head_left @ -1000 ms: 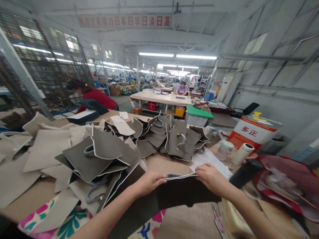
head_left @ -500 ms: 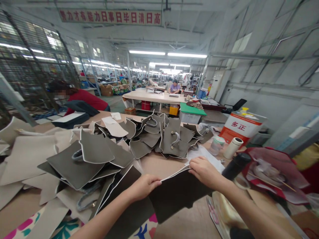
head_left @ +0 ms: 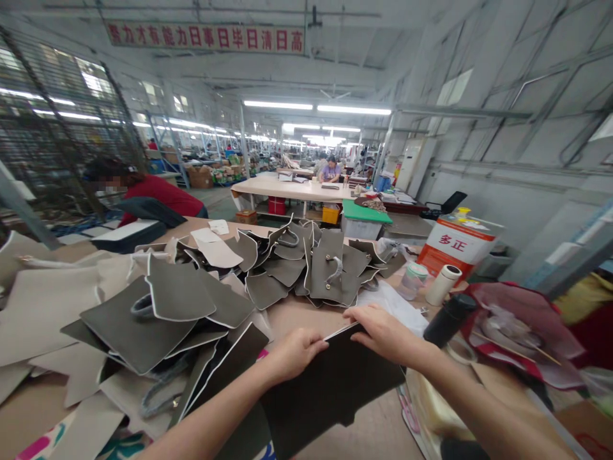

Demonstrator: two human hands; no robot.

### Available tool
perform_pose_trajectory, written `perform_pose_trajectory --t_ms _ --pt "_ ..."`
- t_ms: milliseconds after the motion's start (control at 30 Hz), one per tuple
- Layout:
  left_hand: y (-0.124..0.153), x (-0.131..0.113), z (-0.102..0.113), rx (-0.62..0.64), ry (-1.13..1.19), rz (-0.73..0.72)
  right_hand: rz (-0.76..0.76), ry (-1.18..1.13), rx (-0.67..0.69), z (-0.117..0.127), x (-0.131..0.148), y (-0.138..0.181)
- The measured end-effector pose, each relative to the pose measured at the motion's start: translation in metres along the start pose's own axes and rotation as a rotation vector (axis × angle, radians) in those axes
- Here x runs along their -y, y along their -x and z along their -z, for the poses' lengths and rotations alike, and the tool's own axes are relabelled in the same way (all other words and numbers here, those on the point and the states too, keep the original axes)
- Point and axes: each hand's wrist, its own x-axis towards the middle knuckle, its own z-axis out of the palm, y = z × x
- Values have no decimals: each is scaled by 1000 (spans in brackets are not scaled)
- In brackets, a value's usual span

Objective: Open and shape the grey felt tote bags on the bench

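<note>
Head view: both hands' grip clamps a dark panel (head_left: 330, 390), its lower edge cut off.

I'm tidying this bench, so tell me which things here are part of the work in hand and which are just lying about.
In hand:
- dark panel, gripped at its white-edged top by the left hand and right hand
- pile of grey cut pieces, same material

Lying about:
- black bottle
- white roll
- clear jar
- red and white canister
- red bag
</note>
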Motion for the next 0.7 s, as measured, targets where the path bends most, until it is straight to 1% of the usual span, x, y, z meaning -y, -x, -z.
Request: perform_pose_trajectory --t_ms 167,433,567,633,700 --pt "2 1 4 12 5 -9 23 -31 38 -2 -6 2" --pt "4 -11 8 14 -68 -78 8 28 8 0 -1 -2" --pt "3 -20 -4 -54 -251 -99 63 57 12 -5 10 -3" --pt "2 -23 -12 -74 -347 -105 103 119 9 -13 17 -2" --pt "1 -23 -20 -69 -409 -128 128 217 -27 -24 23 1"
